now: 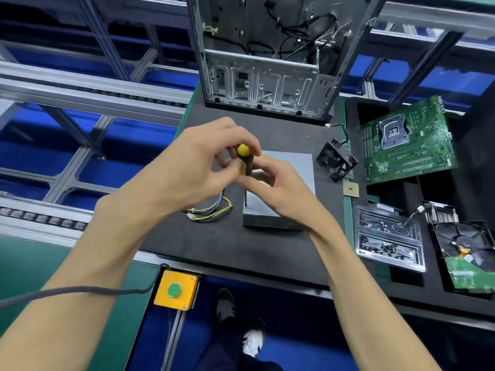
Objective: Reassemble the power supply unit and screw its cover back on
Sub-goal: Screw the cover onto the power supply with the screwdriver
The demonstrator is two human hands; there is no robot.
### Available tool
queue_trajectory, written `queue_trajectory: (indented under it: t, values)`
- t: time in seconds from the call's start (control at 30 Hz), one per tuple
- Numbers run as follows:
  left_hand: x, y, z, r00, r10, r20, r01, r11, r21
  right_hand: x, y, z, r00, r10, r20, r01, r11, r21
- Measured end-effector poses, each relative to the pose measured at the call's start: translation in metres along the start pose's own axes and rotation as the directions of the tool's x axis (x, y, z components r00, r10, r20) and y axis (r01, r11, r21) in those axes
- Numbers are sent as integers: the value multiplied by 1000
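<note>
The grey power supply unit (294, 172) lies on the black mat, its cover facing up. A bundle of coloured wires (214, 208) trails out from its left side. A screwdriver (246, 167) with a yellow-capped dark handle stands upright, its tip on the cover's near left corner. My left hand (198, 162) curls its fingers round the top of the handle. My right hand (270, 188) pinches the lower handle and hides part of the cover.
An open computer case (265, 76) stands at the back of the black mat (214, 245). To the right are a fan (337, 162), a motherboard (407, 145), a screw tray (388, 236) and a hard drive (466, 253). A yellow button box (175, 290) sits at the front edge.
</note>
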State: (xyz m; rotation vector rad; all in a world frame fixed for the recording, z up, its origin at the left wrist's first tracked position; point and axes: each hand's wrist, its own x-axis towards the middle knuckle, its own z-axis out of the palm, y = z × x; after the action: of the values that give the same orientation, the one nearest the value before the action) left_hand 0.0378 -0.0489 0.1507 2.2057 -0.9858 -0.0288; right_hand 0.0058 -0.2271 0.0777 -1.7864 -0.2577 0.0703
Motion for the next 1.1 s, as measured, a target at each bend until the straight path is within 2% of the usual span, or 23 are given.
queue_trajectory:
  t: [0.1, 0.27, 0.43, 0.6, 0.73, 0.83, 1.1]
  values:
    - [-1, 4, 2, 1000, 19, 4, -19, 1000, 7, -2, 4, -5, 999, 7, -38, -8, 999, -40]
    - [6, 10, 9, 993, -67, -93, 75, 993, 87, 1, 5, -7, 999, -6, -37, 3, 998, -64]
    - [4, 16, 3, 998, 3, 65, -7, 998, 57, 0, 10, -8, 1000, -17, -13, 15, 994, -112]
    - [5, 15, 5, 992, -104, -76, 114, 983, 145, 1, 14, -5, 1000, -5, -14, 4, 998, -67]
    - [4, 13, 2, 999, -31, 15, 28, 986, 166, 1, 19, -4, 999, 35, 8, -35, 997, -72]
    - [2, 13, 3, 999, -34, 24, 31, 989, 142, -1, 21, -6, 998, 55, 17, -54, 996, -64]
    - [-9, -8, 10, 980, -135, -143, 134, 991, -19, -3, 16, -8, 996, 28, -83, -21, 996, 88]
